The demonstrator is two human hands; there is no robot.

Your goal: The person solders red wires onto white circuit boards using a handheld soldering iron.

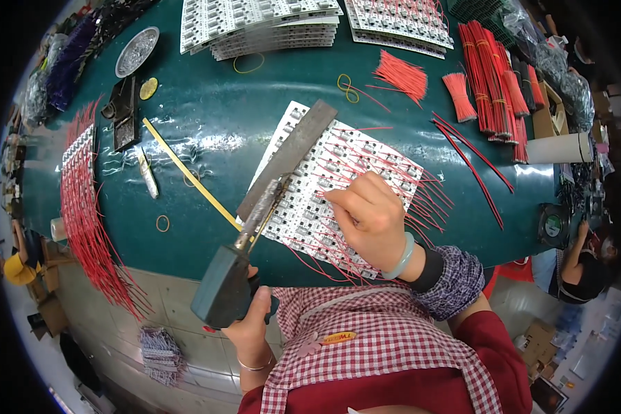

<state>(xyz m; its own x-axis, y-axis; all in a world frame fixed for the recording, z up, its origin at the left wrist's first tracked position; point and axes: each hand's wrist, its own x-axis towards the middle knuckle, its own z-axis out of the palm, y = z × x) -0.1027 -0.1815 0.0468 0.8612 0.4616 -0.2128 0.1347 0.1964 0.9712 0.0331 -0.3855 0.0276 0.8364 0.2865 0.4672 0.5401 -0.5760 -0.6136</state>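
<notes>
At the lower middle of the frame, the person's left hand curls around a dark green soldering gun. Its long silver nose slants up and right, over a white board in the middle. Above the board, the right hand has thumb and finger close together; whether they hold anything cannot be told. The board sits tilted, full of tiny parts and thin red wires. Along its left side, a flat gray bar slants up and right. Red bundles lie at upper right.

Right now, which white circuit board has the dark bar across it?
The central board beneath the right hand; the dark bar lies across it, and none shows on the other boards.
</notes>
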